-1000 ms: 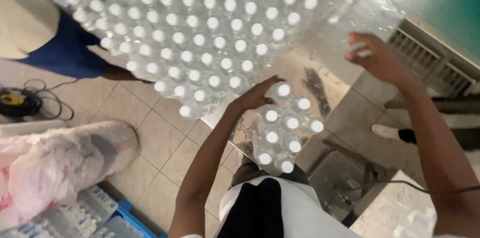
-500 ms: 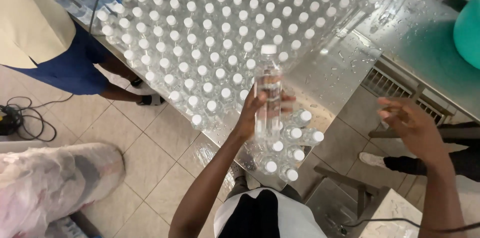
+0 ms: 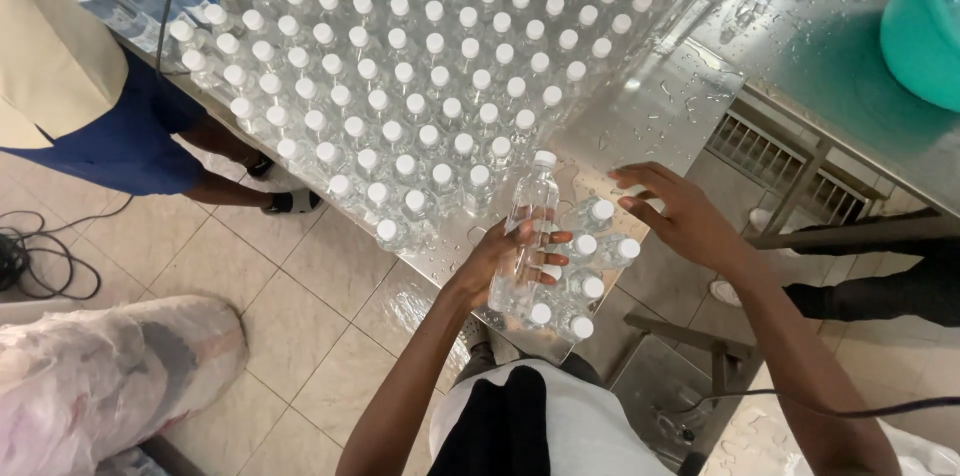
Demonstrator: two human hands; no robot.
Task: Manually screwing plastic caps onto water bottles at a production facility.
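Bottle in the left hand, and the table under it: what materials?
Clear bottle with white cap, held by the left hand: likely thin transparent plastic, glossy, cap opaque. Grey wet table: apparently stainless steel, brushed sheen, with reflections and water droplets.

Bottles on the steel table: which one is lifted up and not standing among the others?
The clear white-capped bottle gripped in the left hand. It is tilted above the table, while all others stand upright on it.
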